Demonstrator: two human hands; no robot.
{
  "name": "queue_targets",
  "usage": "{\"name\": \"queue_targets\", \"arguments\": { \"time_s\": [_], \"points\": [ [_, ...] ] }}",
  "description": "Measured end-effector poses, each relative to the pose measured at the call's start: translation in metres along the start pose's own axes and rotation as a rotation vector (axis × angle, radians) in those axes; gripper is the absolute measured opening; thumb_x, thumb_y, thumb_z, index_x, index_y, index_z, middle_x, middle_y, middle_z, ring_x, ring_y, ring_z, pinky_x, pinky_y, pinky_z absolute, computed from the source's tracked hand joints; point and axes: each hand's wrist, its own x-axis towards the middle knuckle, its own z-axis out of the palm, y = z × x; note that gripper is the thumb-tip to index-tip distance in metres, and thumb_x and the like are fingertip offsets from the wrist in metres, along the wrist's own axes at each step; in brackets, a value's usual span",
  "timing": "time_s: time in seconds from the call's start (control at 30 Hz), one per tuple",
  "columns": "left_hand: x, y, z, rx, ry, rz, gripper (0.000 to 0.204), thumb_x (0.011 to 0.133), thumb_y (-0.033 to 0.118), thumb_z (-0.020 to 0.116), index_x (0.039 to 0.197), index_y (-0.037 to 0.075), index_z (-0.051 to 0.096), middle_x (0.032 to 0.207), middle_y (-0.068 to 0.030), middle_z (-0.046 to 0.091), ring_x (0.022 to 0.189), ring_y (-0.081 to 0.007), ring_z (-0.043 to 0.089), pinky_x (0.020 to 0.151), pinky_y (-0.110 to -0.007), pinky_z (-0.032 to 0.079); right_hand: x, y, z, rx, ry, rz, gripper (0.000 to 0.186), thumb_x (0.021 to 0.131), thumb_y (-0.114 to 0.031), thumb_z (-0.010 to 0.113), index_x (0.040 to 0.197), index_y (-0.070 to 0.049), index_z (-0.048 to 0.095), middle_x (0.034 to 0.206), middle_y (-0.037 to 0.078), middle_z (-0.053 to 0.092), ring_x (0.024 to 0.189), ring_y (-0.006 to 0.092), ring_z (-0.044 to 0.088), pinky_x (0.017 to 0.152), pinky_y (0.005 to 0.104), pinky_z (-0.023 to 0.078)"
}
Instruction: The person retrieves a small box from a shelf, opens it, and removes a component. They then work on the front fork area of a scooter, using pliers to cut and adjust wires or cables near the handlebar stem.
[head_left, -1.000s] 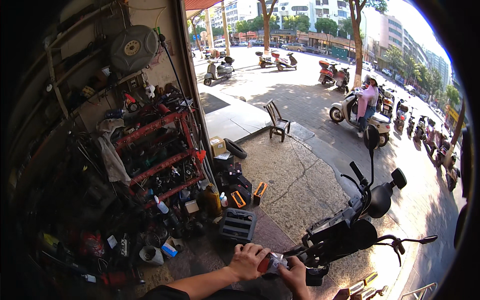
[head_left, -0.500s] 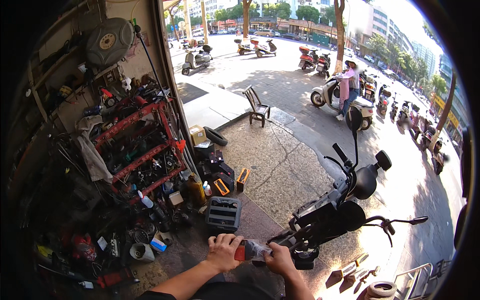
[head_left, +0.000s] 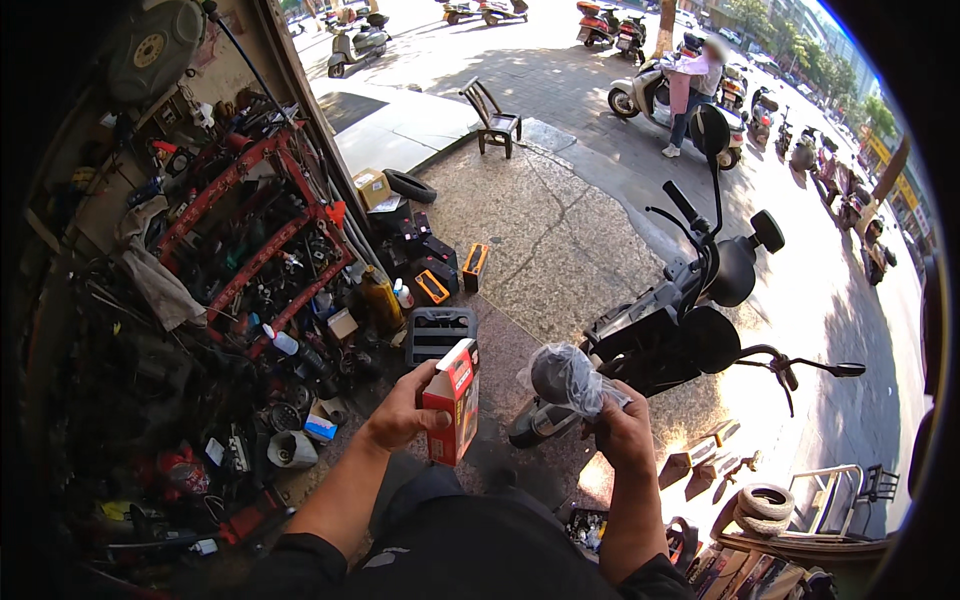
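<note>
My left hand (head_left: 402, 412) is closed round a red and white cardboard box (head_left: 458, 402), held upright with the thumb across its face. In my right hand (head_left: 622, 430) is a dark rounded part in a clear plastic bag (head_left: 568, 382); the fingers pinch the gathered end of the bag. What the part is I cannot tell through the plastic. The box and the bag are apart, both held up in front of me. Just past the box lies a grey plastic case (head_left: 440, 328) on the floor. A black scooter (head_left: 660, 340) stands beyond my right hand.
A red rack (head_left: 255, 225) crammed with tools and parts lines the left wall. Near it stand orange and black boxes (head_left: 474, 267) and a yellowish bottle (head_left: 380, 300). Farther off are a small chair (head_left: 492, 120) and a person (head_left: 690, 90) beside a white scooter. Tyres (head_left: 765, 505) lie at lower right.
My hands have moved apart. The bagged part is now clear of the red box, drawn to the right, while the box stands upright in my left hand. The view has tilted downward.
</note>
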Motion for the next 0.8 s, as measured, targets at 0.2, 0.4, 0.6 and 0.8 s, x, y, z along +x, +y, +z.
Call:
{"name": "queue_targets", "arguments": {
  "time_s": [0.2, 0.4, 0.6, 0.8],
  "points": [
    [0.004, 0.003, 0.007, -0.327, -0.201, -0.059, 0.101, 0.074, 0.056, 0.083, 0.145, -0.003, 0.044, 0.124, -0.0233, 0.064, 0.106, -0.0347, 0.07, 0.089, -0.048, 0.06, 0.001, 0.006, 0.003, 0.095, -0.069, 0.016, 0.024, 0.101, -0.021, 0.063, 0.105, 0.002, 0.065, 0.084, 0.008, 0.068, 0.065, 0.0145, 0.065, 0.056, 0.0284, 0.055],
    [0.009, -0.001, 0.02, -0.274, -0.167, -0.008, 0.108, 0.074, 0.056, 0.083, 0.152, -0.003, 0.037, 0.137, -0.024, 0.058, 0.115, -0.0333, 0.066, 0.095, -0.045, 0.057, 0.001, 0.017, 0.003, 0.028, -0.128, 0.056, 0.019, 0.1, -0.016, 0.064, 0.106, 0.002, 0.066, 0.088, 0.007, 0.069, 0.069, 0.0136, 0.066, 0.063, 0.0292, 0.055],
    [0.004, -0.002, 0.033, -0.06, -0.11, -0.076, 0.098, 0.068, 0.058, 0.087, 0.135, -0.004, 0.05, 0.11, -0.0122, 0.065, 0.097, -0.0195, 0.066, 0.084, -0.035, 0.055, -0.004, 0.028, 0.003, -0.057, -0.178, 0.089, 0.018, 0.101, -0.015, 0.064, 0.109, 0.001, 0.066, 0.085, 0.003, 0.069, 0.069, 0.011, 0.064, 0.061, 0.0275, 0.053],
    [0.001, -0.004, 0.036, 0.069, -0.068, -0.095, 0.094, 0.067, 0.048, 0.092, 0.133, -0.007, 0.053, 0.112, -0.013, 0.066, 0.101, -0.0195, 0.066, 0.088, -0.036, 0.055, -0.008, 0.041, 0.005, -0.066, -0.117, 0.071, 0.014, 0.102, -0.013, 0.062, 0.106, -0.001, 0.067, 0.081, 0.0, 0.067, 0.066, 0.0086, 0.062, 0.059, 0.0265, 0.051]
  ]
}}
